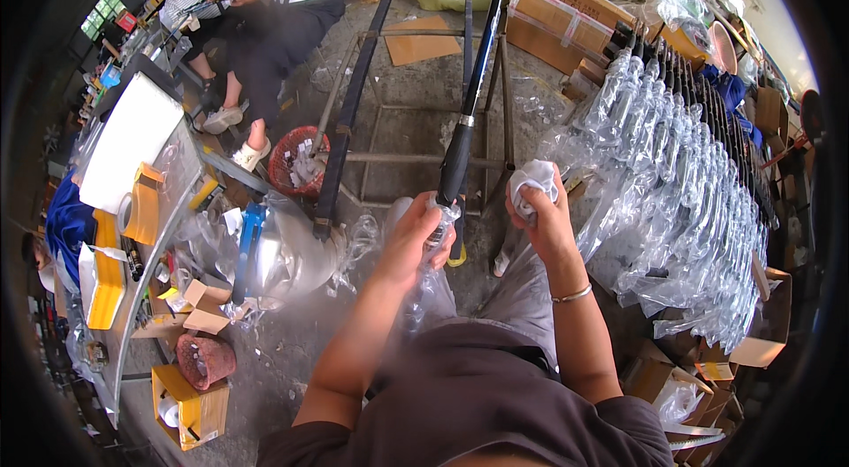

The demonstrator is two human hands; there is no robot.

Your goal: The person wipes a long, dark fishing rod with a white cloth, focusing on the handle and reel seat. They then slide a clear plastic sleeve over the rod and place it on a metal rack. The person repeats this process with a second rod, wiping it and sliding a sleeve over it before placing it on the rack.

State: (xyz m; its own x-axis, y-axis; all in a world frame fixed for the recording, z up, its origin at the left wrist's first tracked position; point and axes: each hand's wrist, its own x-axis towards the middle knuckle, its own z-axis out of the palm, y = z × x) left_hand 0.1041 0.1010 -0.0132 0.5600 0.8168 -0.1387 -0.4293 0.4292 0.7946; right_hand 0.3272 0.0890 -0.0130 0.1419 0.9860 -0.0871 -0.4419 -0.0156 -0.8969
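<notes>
Beside stacked clear-bagged rods [681,193], left hand [416,237] grips a glossy black rod [460,149]; right hand [541,210] clenches crumpled white cloth [535,177].

Both forearms rise from lower edge, elbows bent. Left hand [414,237] fisted, fingers wrapped tight, thumb on top. Right hand [541,206] raised slightly higher, fingers clenched, bracelet at wrist.

I see a black rod [460,149], a white cloth [535,179], a red basket [296,162], yellow tape rolls [141,210] and clear glossy bags [681,175].
</notes>
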